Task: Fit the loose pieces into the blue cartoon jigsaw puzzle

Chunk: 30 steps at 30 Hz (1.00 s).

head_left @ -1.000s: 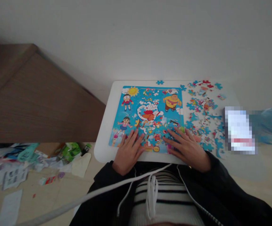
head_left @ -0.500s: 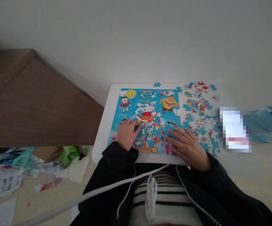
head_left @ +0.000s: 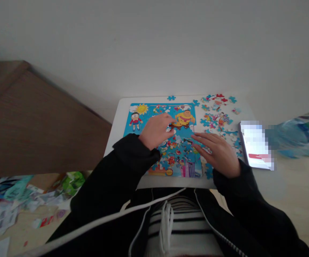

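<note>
A colourful jigsaw puzzle (head_left: 136,121) with a blue background and cartoon figures lies in its frame on a small white table (head_left: 117,117). Over its middle, my left hand (head_left: 156,131) pinches a small yellowish puzzle piece (head_left: 174,125), mostly covered by the fingers, beside the figure in the yellow shirt. My right hand (head_left: 215,150) rests at the puzzle's right edge, fingers stretched out and holding nothing that I can see. Several loose pieces (head_left: 215,119) are scattered on the table right of the puzzle.
A phone (head_left: 256,144) with a lit, blurred screen lies at the table's right side, near a clear plastic bag (head_left: 298,137). To the left stands a brown wooden cabinet (head_left: 42,125). Bags and papers (head_left: 23,200) litter the floor. A white cord (head_left: 111,216) crosses in front of my body.
My left hand has moved up and right across the puzzle with the yellowish piece. My right hand has shifted slightly upward along the right edge. The view has turned a little.
</note>
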Each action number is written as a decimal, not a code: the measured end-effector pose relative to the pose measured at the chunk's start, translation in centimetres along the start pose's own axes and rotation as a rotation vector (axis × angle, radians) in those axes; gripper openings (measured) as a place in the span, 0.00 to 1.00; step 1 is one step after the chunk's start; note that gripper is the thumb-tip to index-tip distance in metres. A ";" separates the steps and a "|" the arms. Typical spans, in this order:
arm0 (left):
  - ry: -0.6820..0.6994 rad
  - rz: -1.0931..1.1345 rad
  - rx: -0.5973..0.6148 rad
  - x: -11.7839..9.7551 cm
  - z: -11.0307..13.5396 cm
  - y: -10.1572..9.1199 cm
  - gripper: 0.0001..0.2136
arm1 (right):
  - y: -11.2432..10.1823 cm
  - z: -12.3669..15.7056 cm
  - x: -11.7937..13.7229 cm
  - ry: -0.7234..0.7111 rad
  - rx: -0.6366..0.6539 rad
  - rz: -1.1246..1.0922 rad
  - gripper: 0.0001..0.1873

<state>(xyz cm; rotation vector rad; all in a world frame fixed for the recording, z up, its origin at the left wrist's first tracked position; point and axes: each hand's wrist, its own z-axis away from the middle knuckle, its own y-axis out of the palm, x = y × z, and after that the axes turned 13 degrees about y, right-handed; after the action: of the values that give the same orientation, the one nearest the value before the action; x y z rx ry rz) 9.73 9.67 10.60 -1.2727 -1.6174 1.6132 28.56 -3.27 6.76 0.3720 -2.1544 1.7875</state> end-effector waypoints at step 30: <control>0.068 -0.009 0.080 2.0 -4.2 8.2 0.11 | 4.5 -6.2 -1.4 0.073 0.033 0.260 0.19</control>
<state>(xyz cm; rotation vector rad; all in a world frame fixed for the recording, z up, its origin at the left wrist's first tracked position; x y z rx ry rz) 14.59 12.09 2.95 -1.2634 -1.5006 1.5961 28.54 3.65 3.20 0.0332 -2.2067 1.9409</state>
